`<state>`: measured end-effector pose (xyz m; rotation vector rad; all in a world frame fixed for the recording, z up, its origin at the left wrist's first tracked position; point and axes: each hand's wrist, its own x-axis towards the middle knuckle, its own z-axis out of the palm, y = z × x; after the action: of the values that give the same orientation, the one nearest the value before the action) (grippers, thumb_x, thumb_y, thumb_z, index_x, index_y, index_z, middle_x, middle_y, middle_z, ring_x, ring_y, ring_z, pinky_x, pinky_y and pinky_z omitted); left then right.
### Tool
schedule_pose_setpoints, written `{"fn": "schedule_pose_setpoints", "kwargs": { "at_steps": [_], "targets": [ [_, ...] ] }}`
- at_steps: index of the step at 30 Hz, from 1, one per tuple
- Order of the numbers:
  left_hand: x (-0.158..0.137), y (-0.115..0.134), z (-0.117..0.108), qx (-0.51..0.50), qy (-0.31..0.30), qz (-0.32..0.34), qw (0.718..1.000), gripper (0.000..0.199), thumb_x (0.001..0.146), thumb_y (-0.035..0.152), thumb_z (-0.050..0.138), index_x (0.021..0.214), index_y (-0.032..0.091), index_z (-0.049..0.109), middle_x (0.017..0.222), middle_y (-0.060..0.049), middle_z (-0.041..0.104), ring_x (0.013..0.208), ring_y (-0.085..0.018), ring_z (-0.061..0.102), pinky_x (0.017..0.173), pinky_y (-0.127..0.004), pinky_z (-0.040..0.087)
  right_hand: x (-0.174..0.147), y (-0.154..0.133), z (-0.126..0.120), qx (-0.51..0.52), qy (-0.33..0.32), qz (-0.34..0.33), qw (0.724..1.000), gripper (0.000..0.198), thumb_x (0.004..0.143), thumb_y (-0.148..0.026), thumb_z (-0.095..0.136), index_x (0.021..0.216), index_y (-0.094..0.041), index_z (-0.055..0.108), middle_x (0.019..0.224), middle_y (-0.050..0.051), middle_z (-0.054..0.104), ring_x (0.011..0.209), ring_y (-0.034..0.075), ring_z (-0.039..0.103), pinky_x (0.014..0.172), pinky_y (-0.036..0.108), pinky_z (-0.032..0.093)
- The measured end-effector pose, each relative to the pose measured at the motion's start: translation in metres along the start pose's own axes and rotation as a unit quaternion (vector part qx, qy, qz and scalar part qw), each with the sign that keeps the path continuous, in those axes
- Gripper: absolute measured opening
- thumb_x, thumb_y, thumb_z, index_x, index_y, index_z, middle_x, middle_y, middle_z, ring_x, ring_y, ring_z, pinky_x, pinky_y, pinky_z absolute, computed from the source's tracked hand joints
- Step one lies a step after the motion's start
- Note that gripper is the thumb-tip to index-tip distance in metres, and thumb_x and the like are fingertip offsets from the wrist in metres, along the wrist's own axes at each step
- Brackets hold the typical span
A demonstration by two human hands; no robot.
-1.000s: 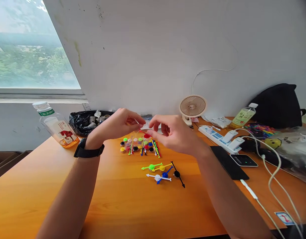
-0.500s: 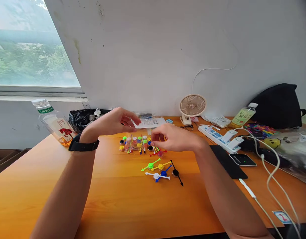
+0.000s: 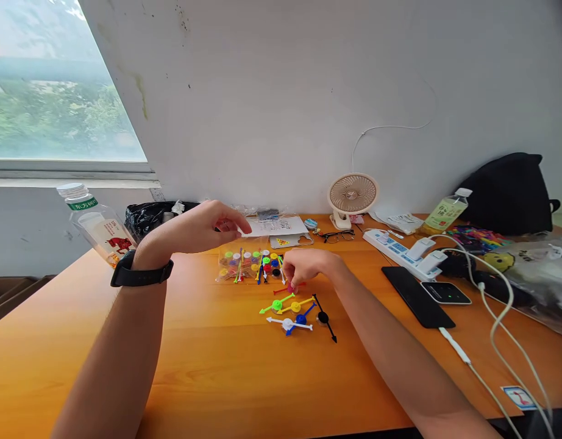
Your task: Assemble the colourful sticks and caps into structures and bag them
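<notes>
My right hand [image 3: 308, 266] reaches down with its fingertips pinched at the middle of a red arrow spinner [image 3: 281, 291], whose hub they partly cover. Just in front of it lie a green arrow spinner [image 3: 277, 304], a yellow one [image 3: 295, 306], a blue one [image 3: 301, 318], a white one [image 3: 287, 324] and a black one [image 3: 323, 317]. My left hand [image 3: 206, 224] hovers in the air with curved, parted fingers and nothing in them. Below it, a clear plastic bag [image 3: 224, 263] holds several colourful round bases and arrows. A black band circles my left wrist.
At left a tilted bottle [image 3: 110, 235] stands by a black plastic bag [image 3: 146, 219]. Behind are white paper [image 3: 274, 227], glasses [image 3: 336, 235] and a small fan [image 3: 353, 195]. A power strip [image 3: 395, 249], black phone [image 3: 416, 296] and white cables lie to the right.
My right hand has moved down and nearer onto the red arrow spinner. My left hand has shifted slightly left. The plastic bag and the glasses show more fully now.
</notes>
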<state>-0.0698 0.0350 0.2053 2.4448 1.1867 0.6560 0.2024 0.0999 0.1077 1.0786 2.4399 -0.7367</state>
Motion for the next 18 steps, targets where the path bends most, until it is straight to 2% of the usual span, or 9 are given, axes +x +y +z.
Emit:
{"fn": "schedule_pose_setpoints", "kwargs": {
  "at_steps": [3,6,9,11,14,16,18],
  "targets": [
    [0.0,0.001,0.001,0.018,-0.009,-0.006,1.0,0.026,0.083,0.036,0.071,0.103,0.023,0.082,0.085,-0.003,0.079,0.077,-0.017,0.071,0.067,-0.025,0.055,-0.01,-0.008,-0.005,0.018,0.008,-0.041,0.999,0.008,0.073,-0.022,0.077,0.077,-0.018,0.072,0.082,0.002,0.075,0.075,0.017,0.064,0.06,0.025,0.04],
    [-0.001,0.003,0.005,0.026,-0.015,-0.013,0.999,0.026,0.085,0.037,0.071,0.104,0.022,0.081,0.09,-0.004,0.08,0.079,-0.018,0.072,0.066,-0.025,0.055,-0.031,-0.01,-0.017,0.083,0.056,-0.076,0.992,0.005,0.076,-0.02,0.071,0.076,-0.017,0.067,0.079,0.002,0.074,0.071,0.016,0.064,0.06,0.024,0.042],
    [-0.001,0.005,0.009,0.023,-0.005,0.012,1.0,0.025,0.087,0.036,0.071,0.106,0.022,0.08,0.098,-0.005,0.08,0.087,-0.019,0.073,0.071,-0.026,0.056,-0.057,-0.002,-0.028,0.201,0.105,-0.138,0.964,0.012,0.078,-0.023,0.071,0.075,-0.018,0.061,0.083,0.004,0.074,0.069,0.014,0.065,0.061,0.025,0.047],
    [-0.001,0.005,0.012,0.007,-0.003,0.033,0.999,0.026,0.088,0.036,0.071,0.108,0.022,0.08,0.102,-0.005,0.08,0.09,-0.019,0.074,0.075,-0.027,0.058,-0.073,0.004,-0.033,0.284,0.144,-0.192,0.928,0.02,0.079,-0.026,0.075,0.074,-0.018,0.058,0.088,0.006,0.075,0.073,0.015,0.067,0.064,0.026,0.051],
    [0.0,0.006,0.016,-0.029,-0.004,0.052,0.998,0.028,0.088,0.036,0.072,0.111,0.021,0.078,0.103,-0.006,0.08,0.091,-0.019,0.074,0.081,-0.029,0.059,-0.09,0.005,-0.038,0.366,0.236,-0.278,0.856,0.027,0.077,-0.027,0.083,0.078,-0.019,0.057,0.093,0.005,0.073,0.078,0.015,0.067,0.068,0.028,0.055],
    [0.002,0.007,0.018,-0.049,-0.004,0.058,0.997,0.029,0.088,0.036,0.073,0.112,0.021,0.078,0.103,-0.007,0.08,0.091,-0.019,0.074,0.082,-0.029,0.06,-0.096,-0.005,-0.039,0.396,0.306,-0.322,0.804,0.03,0.075,-0.026,0.086,0.091,-0.021,0.061,0.093,0.002,0.07,0.077,0.014,0.065,0.067,0.027,0.055],
    [0.004,0.01,0.02,-0.065,-0.006,0.064,0.996,0.029,0.087,0.036,0.075,0.111,0.02,0.078,0.104,-0.007,0.079,0.092,-0.019,0.074,0.083,-0.03,0.06,-0.099,-0.023,-0.038,0.401,0.368,-0.336,0.769,0.037,0.075,-0.027,0.084,0.106,-0.024,0.063,0.094,-0.001,0.067,0.077,0.014,0.064,0.067,0.027,0.055]
  ]
}}
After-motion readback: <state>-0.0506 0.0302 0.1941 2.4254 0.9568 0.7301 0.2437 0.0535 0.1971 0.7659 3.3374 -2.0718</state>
